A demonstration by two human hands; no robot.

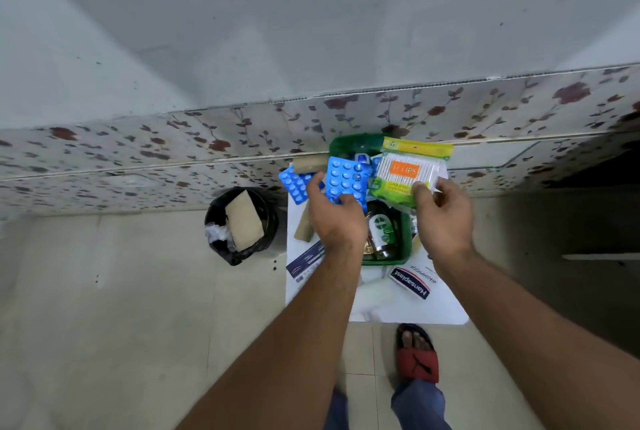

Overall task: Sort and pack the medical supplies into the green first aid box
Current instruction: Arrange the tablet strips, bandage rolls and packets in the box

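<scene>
Green box (403, 239): plastic, open, on the small white table (381, 308), its far end against the flowered wall (173, 152); both hands are above it.
Inside the box: a dark bottle (379, 232) with a green label lies at the near end, just past the left wrist.
Left hand (334, 218): fingers closed on a blue pill strip (346, 180), thumb on its left edge, the strip held flat over the middle of the box.
Right hand (441, 218): thumb and fingers pinch the lower edge of a cotton swab packet (410, 170), yellow-green with an orange label, held upright over the box's right side.
Second pill strip (294, 185): blue, at 9 o'clock from the held one, partly under the left thumb.
Bandage roll (308, 163): tan, at 10 o'clock from the box.
Plaster box (412, 282): white, red and blue, on the table at 6 o'clock from the green box.
Leaflet (306, 263): dark blue, at 7 o'clock, at the table's left edge.
Bin (240, 225): black, on the floor at 9 o'clock, with cardboard inside.
Sandal (417, 357): red, on a foot at 6 o'clock beyond the table.
</scene>
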